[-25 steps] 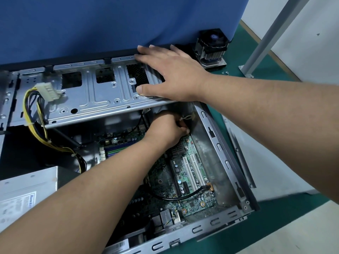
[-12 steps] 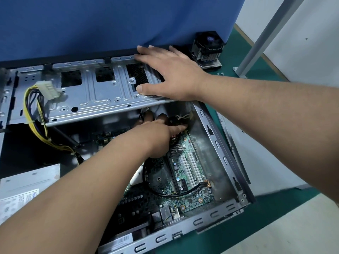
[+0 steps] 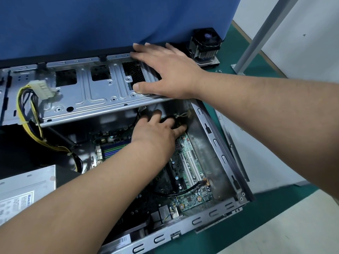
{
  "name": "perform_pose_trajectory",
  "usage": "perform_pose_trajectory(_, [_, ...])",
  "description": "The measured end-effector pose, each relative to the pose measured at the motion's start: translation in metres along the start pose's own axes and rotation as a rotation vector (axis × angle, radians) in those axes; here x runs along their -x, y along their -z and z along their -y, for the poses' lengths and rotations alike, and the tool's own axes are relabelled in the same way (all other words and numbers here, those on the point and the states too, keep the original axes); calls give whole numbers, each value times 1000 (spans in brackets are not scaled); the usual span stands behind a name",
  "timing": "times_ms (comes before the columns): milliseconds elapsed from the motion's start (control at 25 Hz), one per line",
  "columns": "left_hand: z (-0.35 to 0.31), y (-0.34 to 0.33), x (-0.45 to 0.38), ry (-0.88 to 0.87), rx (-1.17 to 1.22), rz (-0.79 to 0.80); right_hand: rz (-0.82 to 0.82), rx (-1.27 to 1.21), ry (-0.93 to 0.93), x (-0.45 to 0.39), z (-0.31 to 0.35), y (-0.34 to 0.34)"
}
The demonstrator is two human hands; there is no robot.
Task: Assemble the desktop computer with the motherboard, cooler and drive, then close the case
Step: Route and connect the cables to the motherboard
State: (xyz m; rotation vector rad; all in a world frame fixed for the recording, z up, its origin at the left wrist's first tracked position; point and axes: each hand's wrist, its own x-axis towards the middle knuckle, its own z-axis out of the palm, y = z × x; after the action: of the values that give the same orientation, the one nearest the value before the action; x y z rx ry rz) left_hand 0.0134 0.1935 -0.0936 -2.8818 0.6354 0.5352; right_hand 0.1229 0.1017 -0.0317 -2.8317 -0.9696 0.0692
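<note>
a: case (image 3: 216, 143) lies open on its side on the green mat (image 3: 236, 228), opening facing up. where is the board?

b: motherboard (image 3: 190, 162) sits flat on the case floor, toward the right half. white slots run near-to-far along its right part; a black cable (image 3: 176, 192) arcs across its near end to a small connector by the right wall.

a: right hand?

b: right hand (image 3: 165, 70) lies flat on the hinged drive cage (image 3: 88, 92), which stands raised across the far side of the case. fingers straight and spread, thumb along the cage's near edge. pressing, not gripping.

a: left hand?

b: left hand (image 3: 156, 131) reaches in under the cage's near edge, at the far right corner of the board. fingers extended and loose, tips on a dark bundle of wiring there. cannot tell whether anything is pinched; nothing visibly enclosed.

a: cooler?

b: cooler (image 3: 205, 46), black fan on finned heatsink, stands outside the case, on the mat at far right, against the blue partition (image 3: 110, 21).

a: other items?

b: white connector (image 3: 44, 88) with yellow and black wires rests on the cage's left part. power supply (image 3: 23, 187) at near left. a flat metal panel (image 3: 233, 143) lies just right of the case.
</note>
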Motion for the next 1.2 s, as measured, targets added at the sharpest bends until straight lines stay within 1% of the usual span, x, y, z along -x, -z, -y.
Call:
perform_pose_trajectory(120, [-8,-2,0,-20,-81,-76,-5,3,3,0,0,0])
perform_pose_trajectory(280, [-4,-4,-1,-7,-51,-54,2,8,5,1,1,1])
perform_pose_trajectory(440, [-8,-6,1,-8,-57,-71,5,8,7,2,1,1])
perform_pose_trajectory(680, [2,-11,-2,-4,33,-36,3,21,16,0,0,0])
perform_pose_trajectory(880, [14,2,13,-52,135,50,4,35,16,1,0,0])
perform_pose_trajectory(920, [19,4,22,-71,133,20,5,37,14,0,0,1])
perform_pose_trajectory(960, [26,5,34,-91,137,-47,7,37,17,0,0,1])
perform_pose_trajectory(1120, [70,7,94,-103,235,-467,1,34,24,1,-3,-3])
perform_pose_trajectory(1200, [94,2,117,-24,271,-649,-3,29,30,1,-3,-4])
